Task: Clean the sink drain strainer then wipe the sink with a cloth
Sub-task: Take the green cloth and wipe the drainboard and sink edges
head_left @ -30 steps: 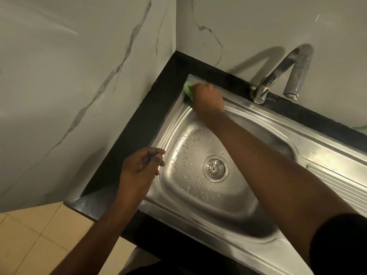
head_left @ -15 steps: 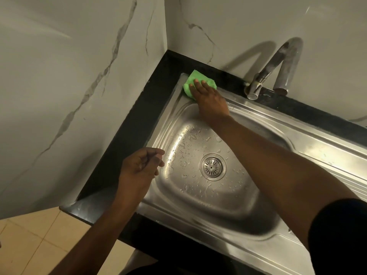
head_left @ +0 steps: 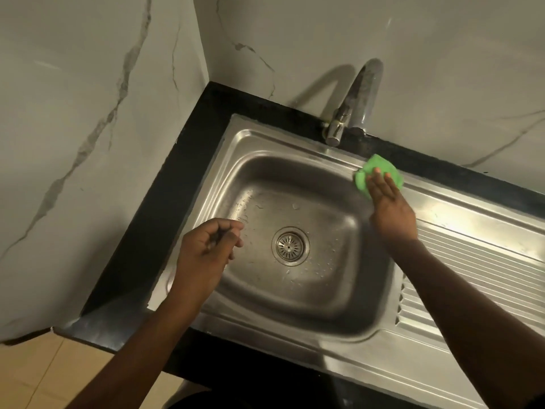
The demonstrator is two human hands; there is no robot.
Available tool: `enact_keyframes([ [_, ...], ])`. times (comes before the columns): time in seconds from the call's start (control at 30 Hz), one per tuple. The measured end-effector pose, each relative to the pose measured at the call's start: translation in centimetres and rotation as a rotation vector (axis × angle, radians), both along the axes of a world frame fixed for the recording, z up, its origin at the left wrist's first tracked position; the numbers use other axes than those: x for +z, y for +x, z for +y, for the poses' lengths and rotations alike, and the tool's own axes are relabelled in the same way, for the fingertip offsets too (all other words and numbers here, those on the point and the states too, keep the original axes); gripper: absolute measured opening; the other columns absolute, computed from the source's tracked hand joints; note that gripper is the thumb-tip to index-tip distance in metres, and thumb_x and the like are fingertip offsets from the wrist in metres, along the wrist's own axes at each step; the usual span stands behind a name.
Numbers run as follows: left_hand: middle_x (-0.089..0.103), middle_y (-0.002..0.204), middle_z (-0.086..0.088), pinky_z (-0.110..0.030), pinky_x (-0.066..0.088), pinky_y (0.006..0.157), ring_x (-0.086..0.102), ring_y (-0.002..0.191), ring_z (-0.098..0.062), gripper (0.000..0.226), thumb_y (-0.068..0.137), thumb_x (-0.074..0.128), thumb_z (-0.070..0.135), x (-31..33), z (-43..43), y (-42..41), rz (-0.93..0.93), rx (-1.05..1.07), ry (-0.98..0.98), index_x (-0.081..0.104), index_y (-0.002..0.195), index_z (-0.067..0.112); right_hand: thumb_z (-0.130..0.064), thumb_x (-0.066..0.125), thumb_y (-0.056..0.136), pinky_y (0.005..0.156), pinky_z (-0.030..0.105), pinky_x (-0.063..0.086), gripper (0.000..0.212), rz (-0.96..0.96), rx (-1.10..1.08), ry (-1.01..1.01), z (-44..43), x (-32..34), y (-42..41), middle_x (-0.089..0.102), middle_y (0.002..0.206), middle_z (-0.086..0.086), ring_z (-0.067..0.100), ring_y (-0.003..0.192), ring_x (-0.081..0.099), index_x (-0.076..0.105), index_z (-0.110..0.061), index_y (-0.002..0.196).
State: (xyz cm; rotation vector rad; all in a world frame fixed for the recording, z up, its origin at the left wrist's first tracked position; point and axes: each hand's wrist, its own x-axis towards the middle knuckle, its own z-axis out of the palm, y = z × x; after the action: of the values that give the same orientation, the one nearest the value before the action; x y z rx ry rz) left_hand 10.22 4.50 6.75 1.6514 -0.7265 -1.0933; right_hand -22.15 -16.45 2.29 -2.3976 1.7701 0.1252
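Cloth [head_left: 372,170], bright green and bunched, lies on the far rim of the sink [head_left: 265,137], just right of the faucet [head_left: 355,104], by the basin's far right corner. The right hand [head_left: 390,209] presses it down with straight, flat fingers, not curled round it. The left hand [head_left: 206,252] hovers over the basin's left edge, fingers loosely curled, grasping nothing. The drain strainer [head_left: 290,246] sits in the middle of the basin floor, water droplets scattered around it. A ribbed drainboard [head_left: 477,261] runs off right; a black countertop [head_left: 165,208] borders the sink.
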Motion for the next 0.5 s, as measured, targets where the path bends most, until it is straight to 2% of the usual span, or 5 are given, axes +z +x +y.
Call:
enact_keyframes([
  [0.17,0.077,0.083,-0.001,-0.021,0.058,0.065,0.065,0.066,-0.01,0.019,0.101,0.067,0.011,0.2,-0.6,-1.5,-0.009,-0.082,-0.003,0.079,0.102,0.026,-0.016,0.064,0.099,0.121,0.055,0.037,0.066,-0.073,-0.345,-0.018,1.3,0.6,-3.9,0.033,0.169,0.003,0.029,0.155,0.032,0.04,-0.019,0.16],
  [0.27,0.076,0.082,-0.001,-0.02,0.057,0.064,0.064,0.065,-0.01,0.018,0.101,0.066,0.011,0.2,-0.8,-1.9,-0.004,-0.102,-0.008,0.079,0.102,0.024,-0.009,0.063,0.093,0.12,0.052,0.039,0.061,-0.199,-0.529,-0.057,1.1,0.5,-1.5,0.045,0.162,0.008,0.033,0.149,0.042,0.051,-0.014,0.153],
  [0.33,0.076,0.082,-0.001,-0.021,0.057,0.064,0.064,0.066,-0.01,0.018,0.101,0.066,0.012,0.0,-0.7,-1.9,0.0,-0.103,-0.007,0.079,0.103,0.024,-0.007,0.061,0.087,0.115,0.049,0.045,0.06,-0.212,-0.614,-0.091,0.9,0.5,0.9,0.056,0.153,0.012,0.037,0.139,0.052,0.059,-0.012,0.147],
  [0.4,0.076,0.083,-0.001,-0.022,0.058,0.065,0.065,0.066,-0.011,0.019,0.101,0.067,0.013,-0.3,-0.4,-1.4,-0.008,-0.112,0.003,0.079,0.103,0.027,-0.01,0.062,0.086,0.105,0.043,0.05,0.056,-0.166,-0.572,-0.118,1.2,0.5,4.0,0.068,0.137,0.015,0.038,0.125,0.059,0.064,-0.015,0.141],
  [0.5,0.077,0.085,0.001,-0.021,0.058,0.065,0.066,0.066,-0.009,0.022,0.101,0.067,0.015,-0.7,-0.1,-0.6,-0.032,-0.118,0.017,0.079,0.102,0.034,-0.007,0.063,0.091,0.086,0.038,0.056,0.045,-0.21,-0.419,-0.106,1.2,0.4,10.3,0.073,0.118,0.014,0.034,0.109,0.066,0.068,-0.023,0.133],
])
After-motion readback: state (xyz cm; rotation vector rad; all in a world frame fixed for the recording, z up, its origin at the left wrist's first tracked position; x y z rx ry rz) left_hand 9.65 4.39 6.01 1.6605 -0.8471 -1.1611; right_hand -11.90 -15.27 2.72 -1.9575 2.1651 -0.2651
